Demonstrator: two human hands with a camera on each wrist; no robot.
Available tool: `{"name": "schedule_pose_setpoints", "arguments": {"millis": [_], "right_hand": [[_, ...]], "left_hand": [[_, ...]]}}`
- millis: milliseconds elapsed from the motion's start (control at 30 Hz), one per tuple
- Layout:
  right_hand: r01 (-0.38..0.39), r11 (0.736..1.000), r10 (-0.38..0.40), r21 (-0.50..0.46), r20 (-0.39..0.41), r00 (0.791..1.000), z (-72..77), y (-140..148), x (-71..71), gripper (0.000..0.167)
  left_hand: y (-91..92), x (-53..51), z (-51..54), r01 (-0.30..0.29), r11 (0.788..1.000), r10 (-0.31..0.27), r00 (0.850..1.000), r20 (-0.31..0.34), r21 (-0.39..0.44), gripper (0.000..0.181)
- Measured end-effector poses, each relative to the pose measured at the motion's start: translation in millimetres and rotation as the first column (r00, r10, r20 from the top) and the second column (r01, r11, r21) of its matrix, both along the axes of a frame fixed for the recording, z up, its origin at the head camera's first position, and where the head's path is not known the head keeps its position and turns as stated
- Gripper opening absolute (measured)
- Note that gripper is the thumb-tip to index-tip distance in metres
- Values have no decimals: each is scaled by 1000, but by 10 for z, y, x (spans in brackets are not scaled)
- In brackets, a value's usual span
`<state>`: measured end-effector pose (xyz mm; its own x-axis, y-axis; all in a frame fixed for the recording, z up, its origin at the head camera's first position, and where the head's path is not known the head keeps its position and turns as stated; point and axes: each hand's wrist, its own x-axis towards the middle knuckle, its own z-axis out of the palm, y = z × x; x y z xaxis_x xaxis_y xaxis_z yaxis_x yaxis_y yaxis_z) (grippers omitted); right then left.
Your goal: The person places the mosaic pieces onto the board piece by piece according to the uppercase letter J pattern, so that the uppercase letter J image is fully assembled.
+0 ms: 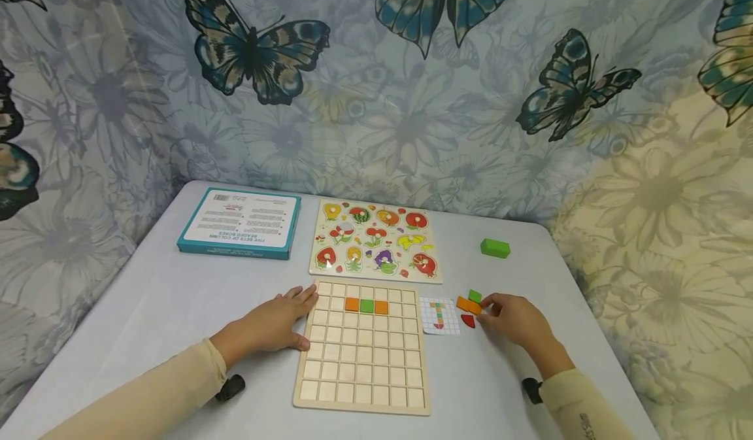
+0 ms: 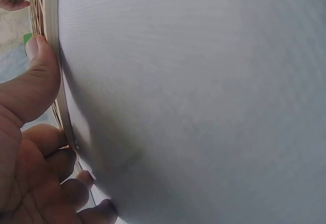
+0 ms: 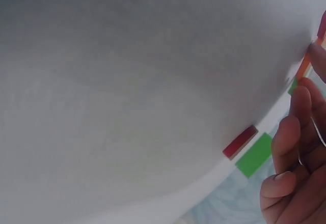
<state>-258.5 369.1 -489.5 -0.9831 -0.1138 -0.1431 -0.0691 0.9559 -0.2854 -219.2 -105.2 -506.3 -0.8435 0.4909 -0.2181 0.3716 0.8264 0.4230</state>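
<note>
A wooden grid board [image 1: 361,408] lies mid-table with two orange tiles and a green tile [image 1: 367,306] in a row on it. My left hand [image 1: 273,322] rests against its left edge, thumb and fingers spread; the left wrist view shows the thumb [image 2: 43,71] on the rim. Right of the board is a pattern card [image 1: 432,325]. Beside the card, my right hand [image 1: 520,322] pinches an orange tile [image 1: 474,308] between thumb and index finger. Around that tile are another orange tile [image 1: 463,303], a green tile [image 1: 475,295] and a red quarter-round piece [image 1: 467,321].
Behind the board lies a fruit puzzle board [image 1: 365,234]. A teal-edged flat box [image 1: 240,224] is at the back left, and a green block [image 1: 495,248] at the back right. In the right wrist view, a dark red piece [image 3: 240,142] shows beside a green one.
</note>
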Motion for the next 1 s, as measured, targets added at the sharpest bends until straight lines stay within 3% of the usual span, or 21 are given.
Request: {"name": "schedule_pose_setpoints", "arguments": {"millis": [1000], "right_hand": [[-2,1000,2,17,21,1000,27,105,48,20]], "left_hand": [[17,24,49,-2,1000,2,1000,2,-8,95]]}}
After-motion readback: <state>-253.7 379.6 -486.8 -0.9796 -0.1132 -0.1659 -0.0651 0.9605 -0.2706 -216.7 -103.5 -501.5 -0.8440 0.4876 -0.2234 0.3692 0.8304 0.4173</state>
